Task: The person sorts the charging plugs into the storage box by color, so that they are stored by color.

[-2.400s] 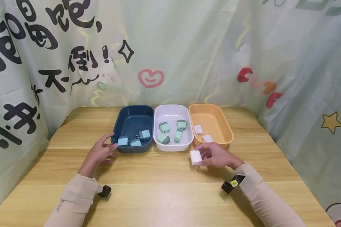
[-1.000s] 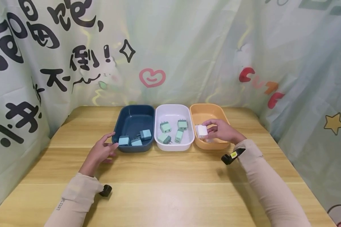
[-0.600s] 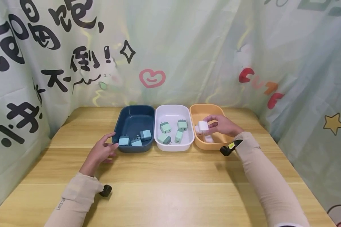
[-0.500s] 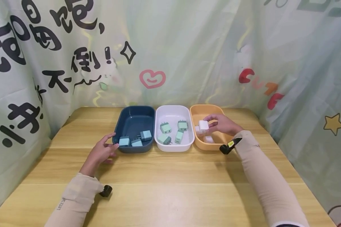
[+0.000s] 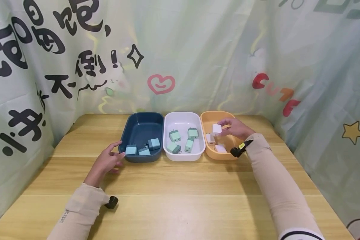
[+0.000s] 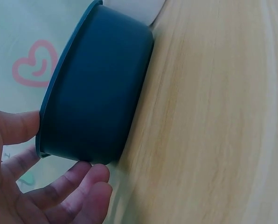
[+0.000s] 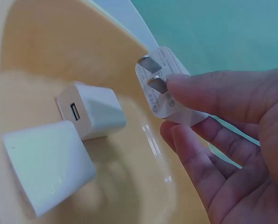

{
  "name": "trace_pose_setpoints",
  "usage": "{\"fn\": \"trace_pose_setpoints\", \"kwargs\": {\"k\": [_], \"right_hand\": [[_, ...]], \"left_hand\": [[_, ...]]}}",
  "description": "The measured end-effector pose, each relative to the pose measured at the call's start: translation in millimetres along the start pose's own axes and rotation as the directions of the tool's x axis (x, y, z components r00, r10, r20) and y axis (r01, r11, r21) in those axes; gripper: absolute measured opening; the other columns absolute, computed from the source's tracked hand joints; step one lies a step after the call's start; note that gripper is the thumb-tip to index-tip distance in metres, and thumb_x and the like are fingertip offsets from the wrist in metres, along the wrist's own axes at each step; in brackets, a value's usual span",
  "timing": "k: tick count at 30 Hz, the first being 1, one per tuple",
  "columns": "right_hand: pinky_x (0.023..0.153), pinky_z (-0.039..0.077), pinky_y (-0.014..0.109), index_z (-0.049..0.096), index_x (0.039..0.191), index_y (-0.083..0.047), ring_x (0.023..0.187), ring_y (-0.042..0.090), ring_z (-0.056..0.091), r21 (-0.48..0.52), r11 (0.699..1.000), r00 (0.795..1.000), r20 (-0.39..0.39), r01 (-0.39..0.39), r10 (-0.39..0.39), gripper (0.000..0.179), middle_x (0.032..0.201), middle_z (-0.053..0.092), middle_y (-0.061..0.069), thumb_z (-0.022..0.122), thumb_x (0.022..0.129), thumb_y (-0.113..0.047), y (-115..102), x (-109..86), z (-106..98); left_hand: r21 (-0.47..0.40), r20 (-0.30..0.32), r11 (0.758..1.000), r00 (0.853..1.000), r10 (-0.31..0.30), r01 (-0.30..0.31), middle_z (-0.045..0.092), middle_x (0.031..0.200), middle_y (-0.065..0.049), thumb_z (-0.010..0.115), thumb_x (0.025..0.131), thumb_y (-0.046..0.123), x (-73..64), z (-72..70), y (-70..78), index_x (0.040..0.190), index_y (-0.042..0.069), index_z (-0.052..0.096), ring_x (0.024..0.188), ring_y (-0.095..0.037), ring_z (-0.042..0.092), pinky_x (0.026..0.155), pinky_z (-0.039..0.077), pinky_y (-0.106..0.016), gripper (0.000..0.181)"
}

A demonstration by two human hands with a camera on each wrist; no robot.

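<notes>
My right hand (image 5: 235,129) pinches a white USB wall charger (image 5: 216,130) between thumb and fingers over the orange bin (image 5: 239,141). Its two metal prongs (image 7: 156,84) face the camera in the right wrist view, with the thumb tip beside them. Two more white chargers lie in that bin, one (image 7: 99,109) showing its USB port, the other (image 7: 50,163) nearer the camera. At the dark blue bin (image 5: 142,125), my left hand (image 5: 106,160) touches the near left corner. Its thumb (image 6: 20,127) meets the rim, while the other fingers lie loosely by the outer wall.
The white bin (image 5: 183,117) stands between the blue and orange bins and holds several mint-green chargers (image 5: 175,135). Three light-blue chargers (image 5: 154,143) lie in the blue bin. A printed curtain (image 5: 198,60) hangs behind the wooden table (image 5: 168,206).
My right hand has carried the white charger from in front of the bins to above the orange bin, lately shifting a little farther back. The left hand has stayed at the blue bin.
</notes>
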State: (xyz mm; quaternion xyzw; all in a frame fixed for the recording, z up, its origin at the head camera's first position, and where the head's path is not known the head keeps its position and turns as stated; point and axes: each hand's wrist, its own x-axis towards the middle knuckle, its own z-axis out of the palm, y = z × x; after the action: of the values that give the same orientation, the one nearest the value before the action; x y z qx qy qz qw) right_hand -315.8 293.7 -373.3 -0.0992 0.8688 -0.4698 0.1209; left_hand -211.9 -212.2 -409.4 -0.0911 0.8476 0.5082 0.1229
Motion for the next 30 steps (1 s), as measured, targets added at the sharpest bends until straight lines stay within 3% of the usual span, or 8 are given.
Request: {"fn": "trace_pose_setpoints", "kwargs": {"k": [13,21,24,30], "right_hand": [[0.095,0.035,0.044,0.055,0.122,0.004,0.109,0.036,0.046,-0.006,0.999,0.999,-0.033,-0.033,0.032,0.050,0.119,0.053,0.020,0.078,0.078,-0.003,9,1.7,-4],[0.087,0.044,0.032,0.048,0.128,0.012,0.112,0.036,0.046,0.023,1.000,1.000,-0.028,-0.006,0.007,0.050,0.127,0.047,0.029,0.071,0.084,0.001,12,-3.9,-7],[0.085,0.047,0.027,0.044,0.130,0.014,0.111,0.033,0.047,0.054,0.999,1.000,-0.027,-0.008,0.010,0.050,0.130,0.044,0.031,0.067,0.087,0.002,14,-7.0,-9],[0.092,0.050,0.030,0.033,0.134,0.019,0.107,0.025,0.056,0.228,0.974,1.000,0.004,0.011,-0.012,0.047,0.135,0.037,0.036,0.054,0.095,0.005,18,-11.7,-10]], "left_hand": [[0.016,0.013,1.000,1.000,0.011,-0.011,0.039,0.143,-0.029,0.056,0.099,0.030,0.7,1.2,-0.5,0.156,0.027,0.022,0.104,-0.036,0.059,0.072,0.057,-0.041,0.066],[0.011,0.015,1.000,1.000,0.007,-0.007,0.037,0.144,-0.029,0.056,0.099,0.030,2.3,2.1,-0.4,0.156,0.027,0.021,0.104,-0.036,0.059,0.072,0.057,-0.040,0.067],[0.014,0.016,1.000,1.000,0.009,-0.009,0.037,0.144,-0.029,0.056,0.099,0.031,2.6,2.2,0.4,0.156,0.027,0.021,0.103,-0.036,0.059,0.072,0.057,-0.040,0.067],[0.015,0.013,1.000,1.000,0.013,-0.013,0.036,0.145,-0.029,0.056,0.099,0.029,3.3,1.9,1.5,0.156,0.026,0.022,0.102,-0.035,0.059,0.071,0.057,-0.039,0.067]]}}
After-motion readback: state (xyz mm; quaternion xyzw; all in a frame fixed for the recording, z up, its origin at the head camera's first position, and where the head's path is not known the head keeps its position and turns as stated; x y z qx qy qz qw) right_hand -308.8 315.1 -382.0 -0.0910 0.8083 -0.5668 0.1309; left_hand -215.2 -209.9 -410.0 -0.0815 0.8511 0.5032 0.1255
